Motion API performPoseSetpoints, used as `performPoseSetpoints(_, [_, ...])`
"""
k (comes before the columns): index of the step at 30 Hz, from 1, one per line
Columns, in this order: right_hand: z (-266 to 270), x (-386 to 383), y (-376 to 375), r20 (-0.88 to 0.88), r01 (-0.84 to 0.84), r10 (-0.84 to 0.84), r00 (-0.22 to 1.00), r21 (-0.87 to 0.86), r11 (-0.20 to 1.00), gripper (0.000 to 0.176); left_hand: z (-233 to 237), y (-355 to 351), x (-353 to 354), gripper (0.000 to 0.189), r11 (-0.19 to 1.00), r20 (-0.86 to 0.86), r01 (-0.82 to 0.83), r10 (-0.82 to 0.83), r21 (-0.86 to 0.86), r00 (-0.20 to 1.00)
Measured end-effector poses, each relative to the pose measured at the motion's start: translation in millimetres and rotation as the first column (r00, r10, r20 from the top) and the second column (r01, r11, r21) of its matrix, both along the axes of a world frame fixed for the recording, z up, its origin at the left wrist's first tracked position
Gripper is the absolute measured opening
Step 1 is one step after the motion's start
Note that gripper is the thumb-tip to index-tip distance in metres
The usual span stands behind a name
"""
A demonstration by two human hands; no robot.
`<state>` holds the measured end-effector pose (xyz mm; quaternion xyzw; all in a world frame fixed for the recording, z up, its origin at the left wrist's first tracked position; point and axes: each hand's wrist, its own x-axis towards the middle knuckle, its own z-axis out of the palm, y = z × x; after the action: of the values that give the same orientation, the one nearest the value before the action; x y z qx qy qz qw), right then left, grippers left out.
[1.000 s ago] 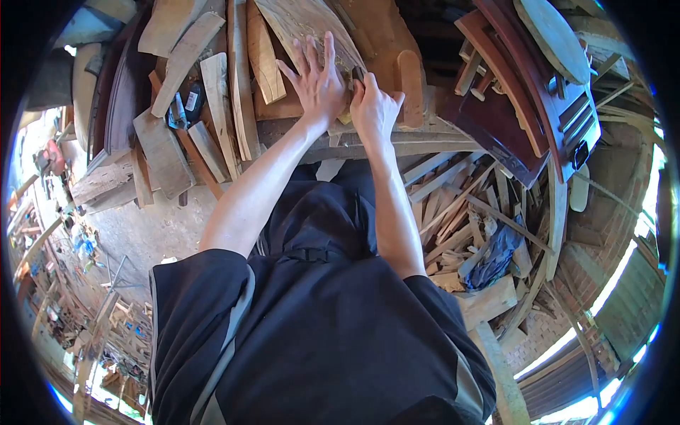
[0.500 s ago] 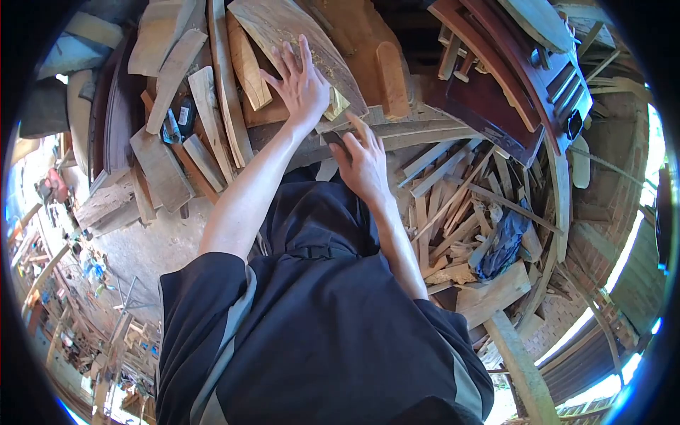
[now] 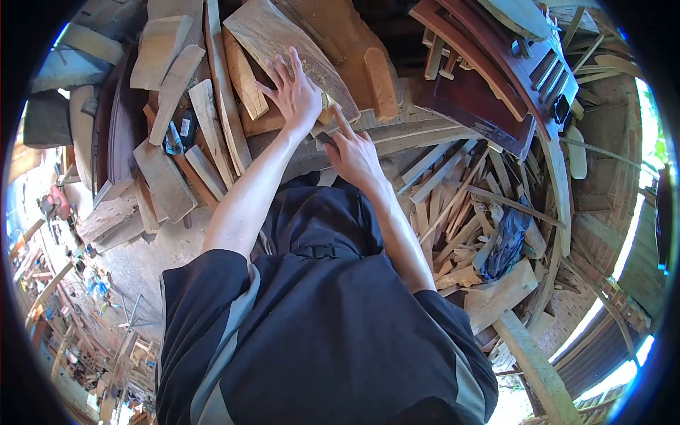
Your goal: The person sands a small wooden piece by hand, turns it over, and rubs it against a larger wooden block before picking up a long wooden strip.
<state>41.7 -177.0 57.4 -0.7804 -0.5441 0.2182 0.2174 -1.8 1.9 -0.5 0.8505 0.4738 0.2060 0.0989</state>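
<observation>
My left hand (image 3: 294,99) lies with its fingers spread on a curved wooden board (image 3: 273,35) that has wood shavings on it. At the board's near end, beside the left wrist, is a small pale wood face (image 3: 326,110). My right hand (image 3: 354,152) is just to the right and nearer to me. Its index finger stretches toward that end, while the thumb and other fingers close around a dark, flat tool (image 3: 324,139). Most of this tool is hidden by the hand, so its exact kind does not show.
Loose wooden pieces (image 3: 170,92) crowd the left side of the bench. A rounded wooden bar (image 3: 381,83) lies to the right. Beyond it stands dark red furniture (image 3: 467,99). On the floor at right are offcuts (image 3: 453,212) and a dark plastic bag (image 3: 506,241).
My right hand has shifted slightly left, its index finger closer to the board's end. The left hand stays spread on the board. The whole view has shifted a little.
</observation>
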Motion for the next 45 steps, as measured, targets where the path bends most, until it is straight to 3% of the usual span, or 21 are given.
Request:
performPoseSetpoints(4, [-3, 2, 14, 0.005, 0.062, -0.062, 0.998, 0.016, 0.998, 0.024, 1, 0, 0, 0.075, 1.0, -0.021, -0.007, 0.006, -0.014, 1.0])
performPoseSetpoints(10, [13, 12, 0, -0.035, -0.06, 0.059, 0.998, -0.026, 0.998, 0.025, 1, 1, 2, 0.073, 0.999, -0.018, -0.029, 0.028, -0.024, 0.999])
performPoseSetpoints(12, [17, 15, 4, -0.071, -0.082, 0.074, 0.995, -0.113, 0.99, 0.023, 1, 1, 1, 0.078, 0.998, 0.009, -0.015, 0.015, -0.053, 1.0])
performPoseSetpoints(17, [19, 12, 20, -0.187, -0.003, -0.019, 0.982, -0.116, 0.993, 0.025, -3, 3, 2, 0.083, 0.999, 0.006, 0.004, -0.003, -0.039, 1.0])
performPoseSetpoints(19, [16, 8, 17, -0.186, 0.003, -0.022, 0.982, -0.1, 0.995, 0.026, -3, 1, 2, 0.071, 0.999, 0.036, -0.028, 0.029, -0.016, 0.999])
performPoseSetpoints(23, [14, 2, -6, -0.153, 0.026, -0.037, 0.988, -0.072, 0.997, 0.028, -8, 5, 2, 0.066, 0.998, 0.026, -0.057, 0.058, -0.016, 0.998])
performPoseSetpoints(26, [12, -1, -21, -0.147, 0.059, -0.07, 0.987, -0.077, 0.995, 0.028, -4, 8, 0, 0.065, 0.993, 0.061, -0.025, 0.032, -0.114, 0.998])
performPoseSetpoints(28, [12, -3, -30, -0.152, 0.087, -0.095, 0.984, -0.061, 0.994, 0.029, 0, 9, -13, 0.069, 0.974, 0.235, 0.069, -0.017, -0.214, 0.972])
performPoseSetpoints(29, [12, -3, -34, -0.165, 0.123, -0.129, 0.978, -0.048, 0.991, 0.029, 3, 11, -20, 0.069, 0.974, 0.234, 0.078, -0.027, -0.214, 0.972])
performPoseSetpoints(30, [13, -3, -38, -0.178, 0.158, -0.162, 0.971, -0.035, 0.987, 0.029, 8, 12, -31, 0.07, 0.963, 0.228, 0.207, -0.165, -0.174, 0.96])
performPoseSetpoints(32, [9, -6, -45, -0.19, 0.218, -0.206, 0.96, 0.048, 0.975, 0.028, 14, 16, -51, 0.075, 0.903, 0.127, 0.407, -0.392, -0.134, 0.911])
performPoseSetpoints(33, [8, -6, -47, -0.201, 0.269, -0.24, 0.95, 0.13, 0.954, 0.028, 19, 18, -60, 0.075, 0.902, 0.124, 0.412, -0.397, -0.133, 0.909])
performPoseSetpoints(35, [9, -5, -50, -0.193, 0.3, -0.284, 0.939, 0.056, 0.952, 0.028, 30, 19, -74, 0.083, 0.789, -0.02, 0.602, -0.608, -0.124, 0.793])
performPoseSetpoints(40, [17, 3, -47, -0.205, 0.332, -0.337, 0.919, -0.057, 0.942, 0.03, 35, 11, -82, 0.077, 0.805, -0.003, 0.558, -0.57, -0.201, 0.822])
performPoseSetpoints(45, [17, 4, -45, -0.178, 0.389, -0.381, 0.907, 0.01, 0.921, 0.03, 43, 2, -79, 0.073, 0.849, 0.204, 0.509, -0.478, -0.142, 0.854])
